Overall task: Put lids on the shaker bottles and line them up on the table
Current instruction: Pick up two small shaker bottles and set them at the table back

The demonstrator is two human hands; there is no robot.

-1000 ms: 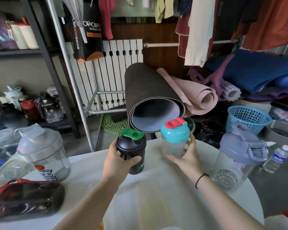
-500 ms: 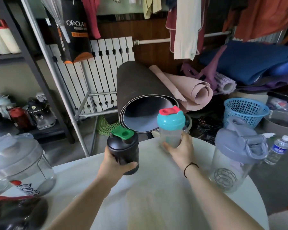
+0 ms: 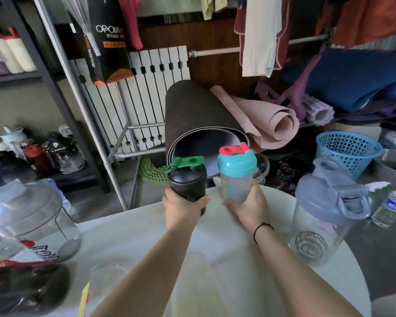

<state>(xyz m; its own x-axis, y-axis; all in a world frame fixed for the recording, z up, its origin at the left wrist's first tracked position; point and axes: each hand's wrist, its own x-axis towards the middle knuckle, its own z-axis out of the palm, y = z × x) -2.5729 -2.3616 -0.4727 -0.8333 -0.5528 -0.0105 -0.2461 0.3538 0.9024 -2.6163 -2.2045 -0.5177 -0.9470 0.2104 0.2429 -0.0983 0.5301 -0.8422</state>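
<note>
The round white counter [image 3: 272, 282] fills the lower part of the view, its far edge curving just beyond the two hands. Behind it, off the counter, a big dark rolled mat [image 3: 199, 120] lies with its open end facing the camera, and a pink rolled mat [image 3: 268, 124] rests against its right side.

On the counter's left stands a large clear shaker bottle [image 3: 32, 225] with a translucent lid and red and black lettering on its wall. On the right side stands a tall clear shaker bottle [image 3: 325, 227] with a grey-lilac lid and carry loop; a wire whisk ball [image 3: 309, 247] sits at its bottom.

Near the far edge, the left hand [image 3: 181, 209] is wrapped around the lower body of a black shaker bottle [image 3: 188, 181], thumb on the right side, fingers curled behind. This bottle is upright and wears a black lid with a green flip cap [image 3: 185, 162]. Just beside it, the right hand [image 3: 249, 209] is closed around the base of a frosted clear shaker bottle [image 3: 237, 179] with a teal lid and a red flip cap [image 3: 232, 149]. Whether either bottle's base touches the counter cannot be told, since the hands cover them. The two bottles stand close, side by side, not touching.

A thin black band [image 3: 262, 227] circles the right wrist.
</note>
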